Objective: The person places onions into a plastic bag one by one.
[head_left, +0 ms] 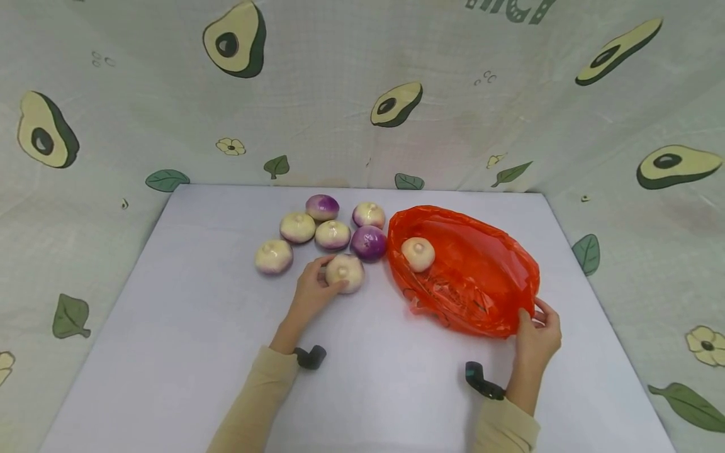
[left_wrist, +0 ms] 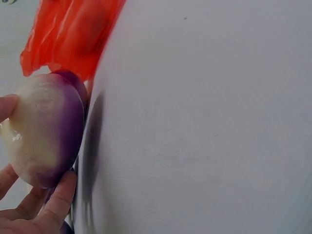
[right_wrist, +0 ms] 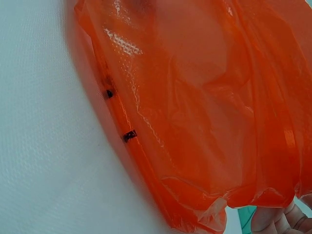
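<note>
My left hand (head_left: 313,290) grips a white-and-purple turnip (head_left: 345,273), thumb on the near side and fingers round the far side. In the left wrist view the fingertips touch the sides of this turnip (left_wrist: 46,131), with its purple part facing the table. At the right, my right hand (head_left: 538,333) pinches the rim of a red plastic bag (head_left: 481,270) near its front right corner. The bag lies spread with its mouth open upward, and one turnip (head_left: 418,254) sits inside at its left end. In the right wrist view, fingertips (right_wrist: 265,219) show below the bag's edge.
Several loose turnips (head_left: 297,228) lie in a group left of the bag, among them a mostly purple one (head_left: 369,243) close against the bag's left edge. Everything rests on a white table (head_left: 187,314). An avocado-print cloth (head_left: 317,113) hangs behind and beside the table.
</note>
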Motion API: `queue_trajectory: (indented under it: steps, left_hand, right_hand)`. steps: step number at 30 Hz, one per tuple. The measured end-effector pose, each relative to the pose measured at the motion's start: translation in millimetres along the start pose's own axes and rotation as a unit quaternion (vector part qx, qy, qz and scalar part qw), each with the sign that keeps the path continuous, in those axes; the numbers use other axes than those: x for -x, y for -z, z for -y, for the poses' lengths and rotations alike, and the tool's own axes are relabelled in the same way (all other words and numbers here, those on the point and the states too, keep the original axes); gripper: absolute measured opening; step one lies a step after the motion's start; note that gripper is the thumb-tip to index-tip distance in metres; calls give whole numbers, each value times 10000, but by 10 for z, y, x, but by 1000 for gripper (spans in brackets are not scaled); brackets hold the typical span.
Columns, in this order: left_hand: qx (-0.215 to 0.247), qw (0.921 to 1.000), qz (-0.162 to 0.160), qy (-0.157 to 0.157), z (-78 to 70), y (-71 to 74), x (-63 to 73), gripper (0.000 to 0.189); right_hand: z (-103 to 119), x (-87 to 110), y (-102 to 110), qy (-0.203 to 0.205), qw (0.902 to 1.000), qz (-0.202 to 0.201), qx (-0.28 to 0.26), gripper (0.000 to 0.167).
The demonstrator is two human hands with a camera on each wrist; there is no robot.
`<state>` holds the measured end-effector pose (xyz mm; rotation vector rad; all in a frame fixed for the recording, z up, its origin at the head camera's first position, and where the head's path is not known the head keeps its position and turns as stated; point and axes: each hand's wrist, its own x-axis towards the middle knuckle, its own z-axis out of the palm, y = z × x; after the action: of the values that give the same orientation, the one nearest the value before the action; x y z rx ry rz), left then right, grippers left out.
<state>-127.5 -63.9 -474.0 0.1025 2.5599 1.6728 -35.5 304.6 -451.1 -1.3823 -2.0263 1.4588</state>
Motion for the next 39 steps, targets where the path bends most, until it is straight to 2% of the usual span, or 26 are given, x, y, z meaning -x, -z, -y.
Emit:
queue_trajectory:
  steps: [11, 18, 26, 32, 36, 39]
  left_hand:
    - [336, 9990, 57, -306, -209, -48, -6, 61]
    - [513, 9942, 56, -940, -367, -138, -48, 60]
    - [393, 9919, 183, -1195, -625, -251, -78, 59]
    - [310, 9851, 303, -1667, -796, -387, -131, 59]
    - [156, 9815, 536, -1831, -920, -481, -174, 59]
    - [-127, 9813, 713, -1785, -1022, -546, -207, 59]
  right_hand:
    - [-11, -1, 7, 133, 9999, -6, -40, 43]
    - [-18, 1, 8, 242, 9996, -31, -150, 43]
    - [-27, -36, 10, 139, 9997, 13, -196, 42]
    - [-98, -149, -15, -38, 9990, -27, -437, 39]
    - [-36, -50, -12, 13, 9996, -19, -273, 40]
    - [0, 23, -2, 188, 9997, 34, -135, 42]
